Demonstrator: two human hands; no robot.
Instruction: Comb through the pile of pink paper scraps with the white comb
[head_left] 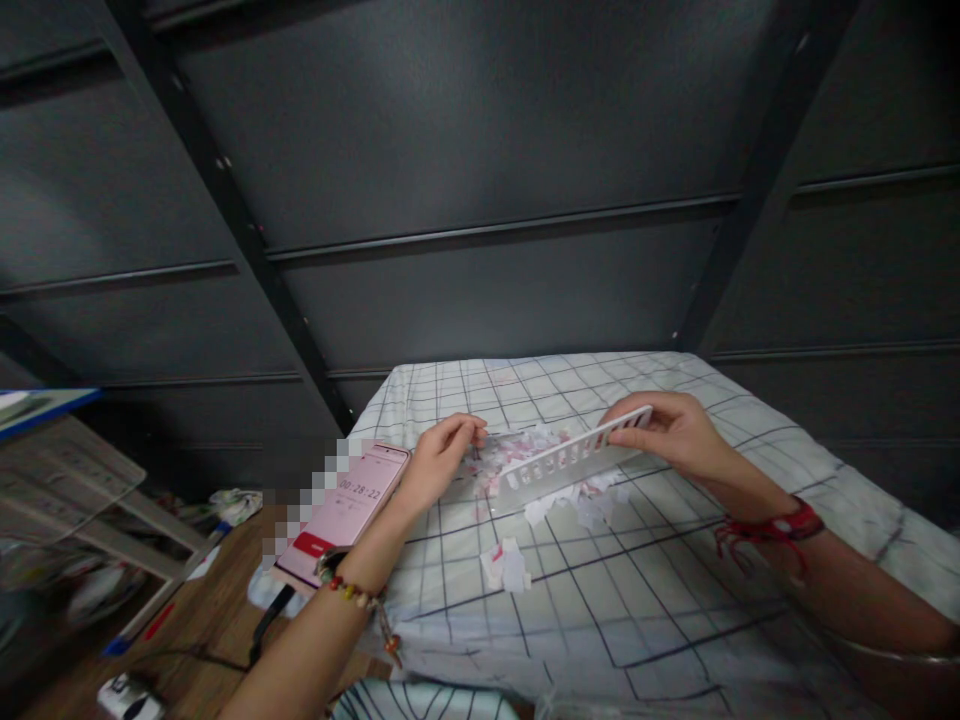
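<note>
My right grip (pixel 671 435) was clamped on one end of a slotted white panel (pixel 555 482), thumb on the near face, fingers behind; the panel slanted from there down toward my left grip (pixel 448 458). In that left grip the fingers were curled together, and I couldn't tell whether they pinched anything. The paper was already in small pieces, but not in one pile: a pink-and-white heap (pixel 517 452) lay between my grips, beyond the panel, more white scraps (pixel 585 503) lay on its near side, below my right grip, and a separate little clump (pixel 512 567) sat nearer me. The scraps were thin, ragged and angular; the panel looked like stiff, smooth plastic with a row of rounded slots. Under it all was soft, pale checked cloth (pixel 600 590), creased in places. Left of my left grip lay a flat, glossy phone (pixel 341 510), showing digits on a pink screen.
</note>
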